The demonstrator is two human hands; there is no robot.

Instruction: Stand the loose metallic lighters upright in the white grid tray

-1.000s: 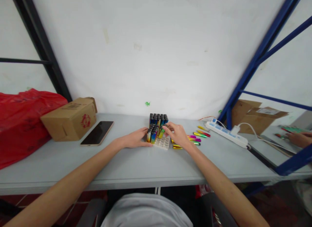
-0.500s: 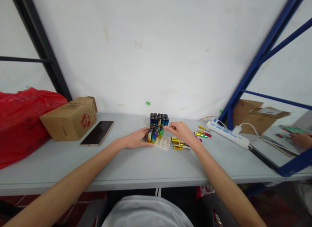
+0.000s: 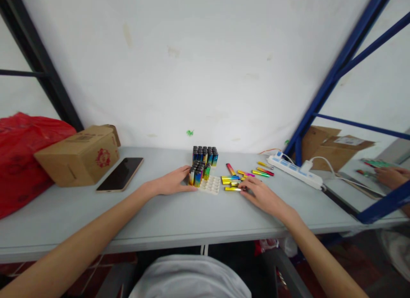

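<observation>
A white tray [image 3: 209,185] with rows of holes stands on the table, its left part filled with upright lighters [image 3: 198,178] in shiny mixed colours with black tops. My left hand [image 3: 173,181] steadies the tray from the left, thumb at the front and fingers behind the nearest lighters. On the right, several loose lighters lie flat. My right hand [image 3: 261,194] has its thumb and fingers closed about the end of a gold lighter [image 3: 232,189]; the fingers partly hide that end. Behind the tray stands another block of upright lighters [image 3: 205,155].
A phone [image 3: 121,174], a cardboard box [image 3: 80,155] and a red bag [image 3: 28,157] are at left. A white power strip [image 3: 296,171] with cables lies at right, beside a blue frame post [image 3: 339,71]. Beyond it, another person's hand [image 3: 392,176] shows.
My right hand has moved from the tray rightward to the loose lighters. My left hand stays at the tray. The whole view has shifted slightly.
</observation>
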